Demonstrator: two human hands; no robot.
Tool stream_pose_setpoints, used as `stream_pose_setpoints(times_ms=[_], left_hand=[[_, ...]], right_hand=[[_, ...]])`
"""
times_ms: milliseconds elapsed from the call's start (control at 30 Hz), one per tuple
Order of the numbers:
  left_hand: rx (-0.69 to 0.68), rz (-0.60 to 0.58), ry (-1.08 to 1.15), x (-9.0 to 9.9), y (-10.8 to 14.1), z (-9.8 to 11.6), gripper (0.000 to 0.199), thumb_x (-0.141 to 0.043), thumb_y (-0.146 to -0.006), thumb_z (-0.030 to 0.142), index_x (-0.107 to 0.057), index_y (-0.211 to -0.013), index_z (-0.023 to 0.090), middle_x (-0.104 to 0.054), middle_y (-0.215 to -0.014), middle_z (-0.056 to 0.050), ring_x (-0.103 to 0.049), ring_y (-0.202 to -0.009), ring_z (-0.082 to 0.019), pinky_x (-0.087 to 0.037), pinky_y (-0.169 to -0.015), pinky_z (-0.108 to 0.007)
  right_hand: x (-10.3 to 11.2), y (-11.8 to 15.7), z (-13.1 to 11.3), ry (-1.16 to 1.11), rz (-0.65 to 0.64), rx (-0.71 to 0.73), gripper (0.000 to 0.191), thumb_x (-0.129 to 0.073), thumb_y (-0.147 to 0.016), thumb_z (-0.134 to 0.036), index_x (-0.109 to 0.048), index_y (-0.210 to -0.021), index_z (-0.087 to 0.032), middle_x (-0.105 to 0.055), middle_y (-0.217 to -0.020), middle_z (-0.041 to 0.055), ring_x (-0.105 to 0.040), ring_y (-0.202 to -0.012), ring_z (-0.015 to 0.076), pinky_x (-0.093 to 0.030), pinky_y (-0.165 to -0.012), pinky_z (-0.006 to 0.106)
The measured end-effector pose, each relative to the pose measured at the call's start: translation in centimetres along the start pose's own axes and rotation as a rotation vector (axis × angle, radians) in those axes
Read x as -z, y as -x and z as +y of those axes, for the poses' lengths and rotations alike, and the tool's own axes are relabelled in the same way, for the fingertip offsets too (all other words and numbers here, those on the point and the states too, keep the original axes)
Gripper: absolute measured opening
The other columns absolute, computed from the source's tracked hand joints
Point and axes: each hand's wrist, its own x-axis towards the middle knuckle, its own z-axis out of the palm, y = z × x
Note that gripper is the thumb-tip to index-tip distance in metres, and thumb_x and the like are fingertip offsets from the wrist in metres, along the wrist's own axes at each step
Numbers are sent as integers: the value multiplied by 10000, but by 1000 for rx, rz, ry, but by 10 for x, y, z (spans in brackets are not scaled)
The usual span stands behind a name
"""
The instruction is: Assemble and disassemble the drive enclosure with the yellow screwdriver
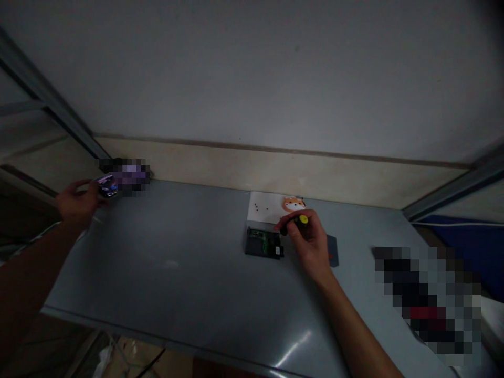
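Note:
At the far left, my left hand (81,200) is closed on a small device with a lit, shiny screen (107,186), held above the table's back left corner. My right hand (309,244) grips a black screwdriver with a yellow end (301,220); its tip is too dark to make out. Just left of that hand, an open black case with a green circuit board (263,243) lies on the grey table. Behind the case is a white sheet (262,206) with several tiny dark screws on it and an orange-and-white animal face (294,203) at its right end.
A dark flat piece (333,250) lies right of my right hand, partly behind it. Blurred-out items stand at the back left (132,176) and on the right side (425,302). The wall rises behind the table (165,278), with metal posts at both sides.

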Motion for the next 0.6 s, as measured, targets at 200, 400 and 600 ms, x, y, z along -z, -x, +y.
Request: stream_pose_setpoints(times_ms=[200,400,600], left_hand=[[67,33,38,3,8,13,543,-660,-765,364,-751,-1259,157,-724,-905,-94,-597,-507,-129,-409,-384,-184],[49,17,-54,1,-4,-3,575,-595,-806,403,-717,-1310,156,-715,-888,-90,-632,-551,-159,-496,-468,-243],[-156,60,-288,3,10,9,607,-566,-863,470,-693,-1357,141,-732,-1154,-169,-708,-1041,-328,-574,-952,-526]], right_hand=[[1,1,-1,-1,4,-1,120,-685,-963,-329,-604,-1003,-251,-708,-873,8,-666,-811,172,-494,-763,341],[1,1,0,8,1,2,126,-688,-961,-334,-603,-1007,-253,-717,-870,13,-672,-806,178,-493,-751,344],[1,1,1,2,2,1,125,-694,-959,-323,-599,-1007,-257,-718,-872,6,-678,-804,172,-499,-751,338]])
